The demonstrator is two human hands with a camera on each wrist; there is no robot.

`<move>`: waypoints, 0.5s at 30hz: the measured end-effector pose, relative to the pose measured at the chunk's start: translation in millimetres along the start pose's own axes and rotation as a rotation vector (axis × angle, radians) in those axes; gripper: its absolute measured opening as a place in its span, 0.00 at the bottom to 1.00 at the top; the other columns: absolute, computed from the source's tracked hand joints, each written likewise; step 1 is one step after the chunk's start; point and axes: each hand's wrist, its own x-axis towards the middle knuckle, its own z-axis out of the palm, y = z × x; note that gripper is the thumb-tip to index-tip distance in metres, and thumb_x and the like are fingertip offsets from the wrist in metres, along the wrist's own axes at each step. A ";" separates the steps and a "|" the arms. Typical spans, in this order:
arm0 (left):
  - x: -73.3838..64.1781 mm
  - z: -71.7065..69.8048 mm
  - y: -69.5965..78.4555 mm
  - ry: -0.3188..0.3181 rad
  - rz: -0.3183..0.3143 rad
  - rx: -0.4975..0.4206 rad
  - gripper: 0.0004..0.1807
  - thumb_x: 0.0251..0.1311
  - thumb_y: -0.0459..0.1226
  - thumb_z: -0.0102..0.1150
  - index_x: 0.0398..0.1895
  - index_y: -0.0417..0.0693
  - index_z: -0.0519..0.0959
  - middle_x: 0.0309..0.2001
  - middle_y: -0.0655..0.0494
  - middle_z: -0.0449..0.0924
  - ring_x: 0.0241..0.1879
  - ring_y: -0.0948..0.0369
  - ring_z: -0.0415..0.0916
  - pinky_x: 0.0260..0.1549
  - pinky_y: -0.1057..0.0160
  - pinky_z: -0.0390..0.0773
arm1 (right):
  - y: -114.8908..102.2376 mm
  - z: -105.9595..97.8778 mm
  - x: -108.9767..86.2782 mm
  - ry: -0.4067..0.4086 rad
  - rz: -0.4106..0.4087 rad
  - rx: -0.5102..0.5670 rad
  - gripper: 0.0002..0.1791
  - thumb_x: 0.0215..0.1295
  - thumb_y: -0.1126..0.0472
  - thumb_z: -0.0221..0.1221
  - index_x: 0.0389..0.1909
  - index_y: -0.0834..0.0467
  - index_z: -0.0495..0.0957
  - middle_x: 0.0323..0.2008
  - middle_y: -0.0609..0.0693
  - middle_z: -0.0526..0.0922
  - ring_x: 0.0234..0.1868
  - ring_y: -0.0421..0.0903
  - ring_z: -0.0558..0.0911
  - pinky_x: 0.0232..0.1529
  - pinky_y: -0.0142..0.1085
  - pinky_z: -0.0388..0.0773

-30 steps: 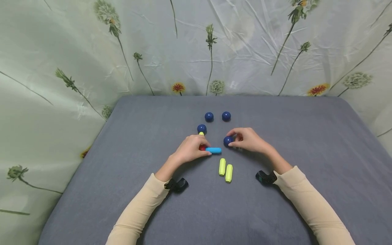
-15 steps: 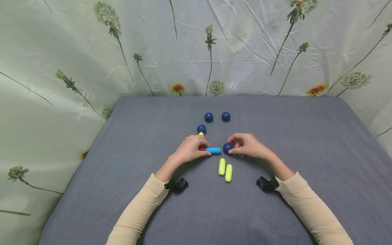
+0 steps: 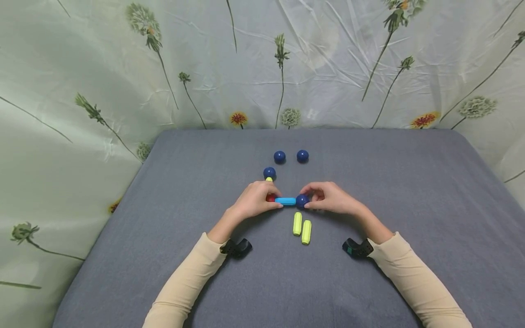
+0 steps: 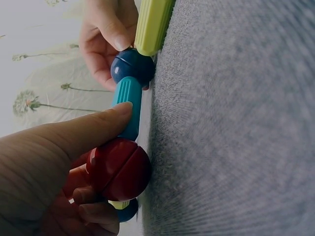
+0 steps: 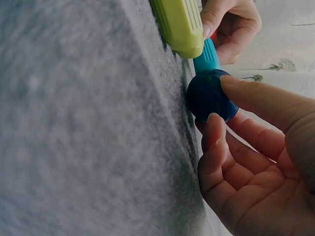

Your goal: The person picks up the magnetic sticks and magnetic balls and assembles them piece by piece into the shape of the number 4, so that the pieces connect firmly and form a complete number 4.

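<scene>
My left hand (image 3: 258, 199) holds a red ball (image 4: 119, 169) and the light-blue ridged rod (image 3: 285, 201) at their joint, its thumb lying along the rod. At the rod's right end sits a dark blue ball (image 3: 302, 201), touching it in both wrist views. My right hand (image 3: 334, 198) pinches that ball between thumb and fingertips. From the red ball a yellow-green rod (image 3: 269, 179), mostly hidden by my left hand, runs away to another dark blue ball (image 3: 269, 172).
Two loose yellow-green rods (image 3: 297, 223) lie side by side just in front of the light-blue rod. Farther back, two dark blue balls (image 3: 280, 157) stand apart on the grey cloth (image 3: 369, 155). A floral curtain (image 3: 328, 68) hangs behind the table.
My right hand has brought its blue ball toward me and then left, from behind and right of the light-blue rod to that rod's free end. My left hand stays in place.
</scene>
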 end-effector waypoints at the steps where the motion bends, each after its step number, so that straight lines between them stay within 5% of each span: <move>1: -0.1 -0.1 0.0 -0.001 0.000 0.000 0.12 0.51 0.44 0.68 0.36 0.48 0.85 0.31 0.58 0.80 0.29 0.65 0.69 0.28 0.70 0.66 | 0.0 0.4 0.3 -0.004 0.000 0.001 0.18 0.57 0.62 0.63 0.49 0.62 0.77 0.25 0.50 0.78 0.23 0.36 0.71 0.25 0.27 0.68; 9: 1.5 0.0 4.6 0.002 -0.013 0.096 0.13 0.51 0.46 0.68 0.37 0.50 0.85 0.31 0.60 0.79 0.28 0.66 0.67 0.28 0.69 0.66 | 0.0 1.8 1.0 -0.003 -0.001 -0.008 0.18 0.57 0.63 0.63 0.49 0.61 0.77 0.26 0.51 0.79 0.24 0.36 0.72 0.25 0.27 0.69; 15: 9.1 1.5 17.5 -0.012 0.038 0.201 0.14 0.52 0.49 0.66 0.39 0.53 0.85 0.33 0.61 0.79 0.32 0.65 0.71 0.32 0.67 0.70 | -0.2 3.3 1.3 0.001 -0.011 -0.010 0.18 0.57 0.62 0.63 0.49 0.61 0.77 0.26 0.51 0.79 0.24 0.37 0.73 0.25 0.28 0.69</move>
